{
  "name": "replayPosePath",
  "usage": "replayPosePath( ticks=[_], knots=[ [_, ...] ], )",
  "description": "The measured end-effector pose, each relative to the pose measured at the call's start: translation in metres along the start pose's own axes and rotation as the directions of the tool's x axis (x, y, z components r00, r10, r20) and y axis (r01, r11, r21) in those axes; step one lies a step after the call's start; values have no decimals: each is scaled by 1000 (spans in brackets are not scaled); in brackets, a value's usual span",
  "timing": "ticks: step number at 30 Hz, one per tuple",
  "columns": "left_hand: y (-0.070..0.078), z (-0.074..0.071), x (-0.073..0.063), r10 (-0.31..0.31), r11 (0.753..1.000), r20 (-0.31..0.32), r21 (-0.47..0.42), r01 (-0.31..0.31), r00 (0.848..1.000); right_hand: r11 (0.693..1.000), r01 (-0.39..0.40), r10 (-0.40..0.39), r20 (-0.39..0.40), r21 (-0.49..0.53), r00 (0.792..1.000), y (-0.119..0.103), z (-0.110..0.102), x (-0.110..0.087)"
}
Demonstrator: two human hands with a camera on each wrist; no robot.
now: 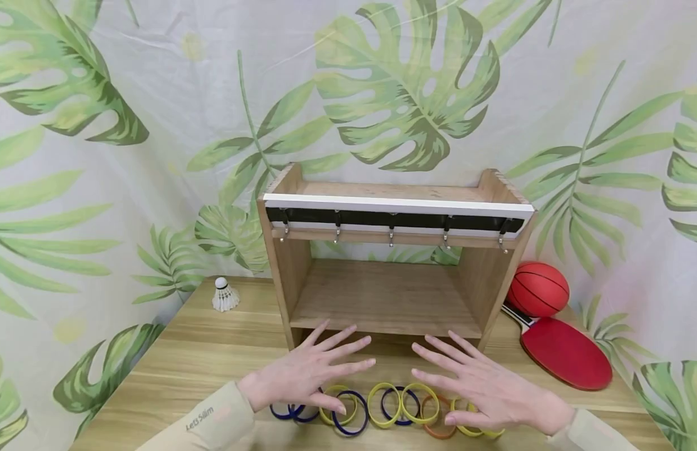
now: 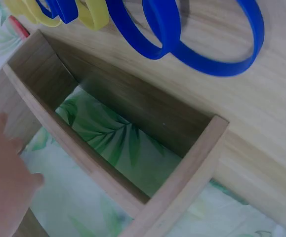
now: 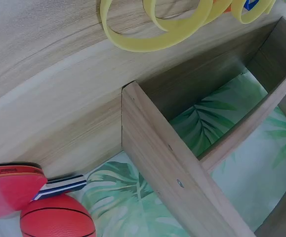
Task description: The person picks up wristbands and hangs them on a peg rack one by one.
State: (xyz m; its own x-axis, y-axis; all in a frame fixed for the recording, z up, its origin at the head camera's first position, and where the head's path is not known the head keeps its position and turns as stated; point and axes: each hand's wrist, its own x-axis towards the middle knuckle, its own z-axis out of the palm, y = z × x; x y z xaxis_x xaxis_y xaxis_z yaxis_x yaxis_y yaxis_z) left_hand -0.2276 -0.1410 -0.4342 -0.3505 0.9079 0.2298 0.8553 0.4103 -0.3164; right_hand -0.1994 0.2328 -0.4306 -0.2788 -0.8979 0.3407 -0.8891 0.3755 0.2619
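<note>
Both hands hover palm down with fingers spread, just in front of a small wooden shelf (image 1: pixel 382 294). My left hand (image 1: pixel 317 366) holds nothing; its thumb overlaps a blue ring in the head view. Nothing is in my right hand (image 1: pixel 474 385) either, and its thumb overlaps the orange ring (image 1: pixel 440 432). Below and between the hands lies a row of thin rings: several yellow rings (image 1: pixel 371 407), several blue rings (image 1: pixel 350 435) and the orange one. In the left wrist view the blue rings (image 2: pixel 222 75) show large, and in the right wrist view the yellow rings (image 3: pixel 138 45) do.
Several metal hooks (image 1: pixel 391 237) hang from a black strip along the shelf's upper front. A shuttlecock (image 1: pixel 225 295) stands at the table's back left. To the shelf's right are a red ball (image 1: pixel 538 289) and a red table tennis paddle (image 1: pixel 568 354). A leaf-patterned cloth (image 1: pixel 156 175) hangs behind.
</note>
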Motion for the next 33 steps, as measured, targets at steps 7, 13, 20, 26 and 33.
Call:
replayPosePath(
  ticks=[7, 13, 20, 26, 33],
  knots=[
    [-9, -1, -5, -68, 997, -194, -36, 62, 979, 999, -38, 38, -25, 10, 999, 0, 4, -9],
    [-20, -3, -14, -142, 990, -457, -57, 130, 878, 993, -116, 116, -56, 4, 992, 0, 4, -27],
    [-39, -17, -26, -318, 944, -697, -169, 284, 642, 956, -294, 293, -72, 6, 953, 1, 1, -56],
    [-52, -24, -37, -511, 851, -721, -346, 396, 468, 946, -319, 325, -156, 64, 933, 10, 15, -75],
    [-65, -24, -42, -762, 638, -558, -558, 530, 330, 915, -349, 366, -54, 201, 929, 15, 28, -88]
  ],
)
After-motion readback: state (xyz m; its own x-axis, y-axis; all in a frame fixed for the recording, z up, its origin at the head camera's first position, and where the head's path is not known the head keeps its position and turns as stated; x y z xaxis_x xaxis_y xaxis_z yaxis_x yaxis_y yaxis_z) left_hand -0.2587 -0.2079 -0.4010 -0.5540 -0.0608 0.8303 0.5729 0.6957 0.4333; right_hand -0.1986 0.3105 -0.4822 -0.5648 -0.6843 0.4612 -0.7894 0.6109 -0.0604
